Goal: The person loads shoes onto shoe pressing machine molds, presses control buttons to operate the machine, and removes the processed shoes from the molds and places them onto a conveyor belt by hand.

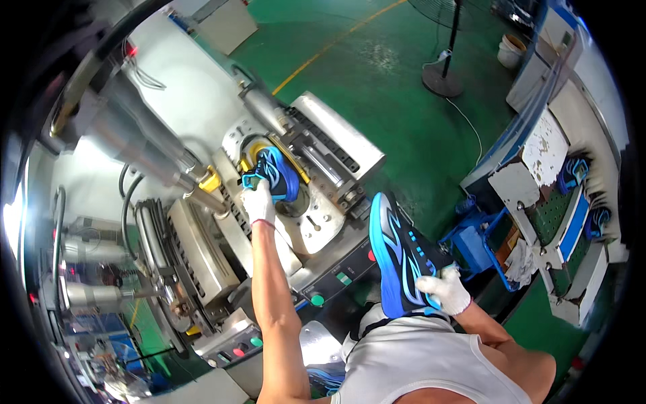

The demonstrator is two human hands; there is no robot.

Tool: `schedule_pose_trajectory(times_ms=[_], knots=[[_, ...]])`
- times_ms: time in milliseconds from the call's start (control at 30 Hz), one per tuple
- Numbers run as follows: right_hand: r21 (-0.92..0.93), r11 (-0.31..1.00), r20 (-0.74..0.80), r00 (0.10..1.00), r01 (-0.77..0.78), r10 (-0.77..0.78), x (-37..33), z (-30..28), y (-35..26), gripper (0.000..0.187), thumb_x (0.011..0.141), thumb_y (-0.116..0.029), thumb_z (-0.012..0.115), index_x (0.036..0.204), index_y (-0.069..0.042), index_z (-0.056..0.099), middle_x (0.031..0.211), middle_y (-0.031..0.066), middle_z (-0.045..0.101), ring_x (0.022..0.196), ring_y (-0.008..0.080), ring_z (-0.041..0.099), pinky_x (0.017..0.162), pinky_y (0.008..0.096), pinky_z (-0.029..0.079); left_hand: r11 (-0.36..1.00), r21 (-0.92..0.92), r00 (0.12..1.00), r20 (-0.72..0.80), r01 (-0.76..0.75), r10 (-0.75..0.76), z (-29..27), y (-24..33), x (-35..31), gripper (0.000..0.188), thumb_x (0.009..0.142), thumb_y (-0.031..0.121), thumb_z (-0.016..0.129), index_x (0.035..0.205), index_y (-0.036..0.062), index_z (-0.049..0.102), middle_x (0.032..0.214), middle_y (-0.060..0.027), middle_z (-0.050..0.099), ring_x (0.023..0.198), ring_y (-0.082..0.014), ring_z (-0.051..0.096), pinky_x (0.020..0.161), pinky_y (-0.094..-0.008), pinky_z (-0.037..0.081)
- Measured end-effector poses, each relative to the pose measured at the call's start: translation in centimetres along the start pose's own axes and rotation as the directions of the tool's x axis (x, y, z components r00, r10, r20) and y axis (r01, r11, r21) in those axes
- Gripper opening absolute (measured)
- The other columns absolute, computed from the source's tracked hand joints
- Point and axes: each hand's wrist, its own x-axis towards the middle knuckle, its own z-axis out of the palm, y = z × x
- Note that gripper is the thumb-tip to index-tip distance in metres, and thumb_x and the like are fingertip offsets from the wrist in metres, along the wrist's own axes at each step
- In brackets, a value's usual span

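My left hand (258, 203), in a white glove, reaches into a press machine and grips a blue and black sports shoe (281, 176) by its collar end. That shoe sits in the machine's metal bed (316, 227), beside yellow-edged clamp parts. Close to my body on the right, my right hand (445, 291), gloved too, is closed on the heel end of a second sports shoe (397, 252). This one is black with a blue sole and light patterned lines, its toe pointing away from me. My right fingers are partly hidden by the shoe.
Green and red buttons line the machine's front panel (330, 288). A second press station (195, 249) stands at the left. To the right are a rack (538, 175) with brushes and shoes, and a blue stool (474, 246). A fan stand (443, 82) stands farther back on the green floor.
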Motion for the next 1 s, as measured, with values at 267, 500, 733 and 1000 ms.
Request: schedule_pose_trajectory(times_ms=[267,500,733,1000], knots=[[-0.102,0.967,0.219,0.953,0.235,-0.209,9.2,9.4,-5.5,0.033,0.088,-0.017,0.08,0.115,0.0,0.071,0.095,0.0037,0.072,0.081,0.01,0.064,0.074,0.0293,0.054,0.966,-0.249,0.994,0.065,-0.065,0.084,-13.3,-2.9,-21.7,0.061,0.101,0.012,0.061,0.156,-0.0029,0.04,0.142,-0.0098,0.057,0.125,-0.0179,0.054,0.109,-0.0316,0.041],[-0.865,0.35,0.258,0.917,0.359,-0.304,32.4,24.7,-10.5,0.041,0.079,-0.032,0.076,0.107,-0.002,0.076,0.104,0.0207,0.076,0.096,0.0312,0.075,0.084,0.0398,0.059,0.923,-0.277,0.964,0.09,0.267,-0.252,-22.1,-10.7,-39.9,0.055,0.093,0.003,0.057,0.147,-0.0024,0.045,0.133,-0.0106,0.056,0.117,-0.0165,0.053,0.1,-0.0292,0.043],[-0.932,0.05,0.318,0.874,0.36,-0.367,39.6,29.0,-6.1,0.05,0.077,-0.041,0.069,0.107,-0.003,0.078,0.118,0.0256,0.073,0.11,0.039,0.072,0.094,0.0435,0.056,0.732,-0.152,0.617,-0.441,0.664,-0.651,-18.2,-21.3,-54.0,0.071,0.098,0.019,0.062,0.157,-0.0041,0.03,0.152,-0.031,0.048,0.137,-0.039,0.053,0.115,-0.0431,0.043],[-0.876,-0.053,0.457,0.789,0.479,-0.411,40.1,16.8,-11.0,0.068,0.083,-0.035,0.08,0.134,0.007,0.063,0.123,0.0205,0.074,0.111,0.0332,0.071,0.097,0.0428,0.054,0.639,-0.018,0.491,-0.623,0.769,-0.609,-6.3,-36.7,-53.5,0.083,0.089,0.021,0.063,0.156,-0.0105,0.026,0.15,-0.0316,0.046,0.138,-0.0453,0.048,0.115,-0.0495,0.04]])
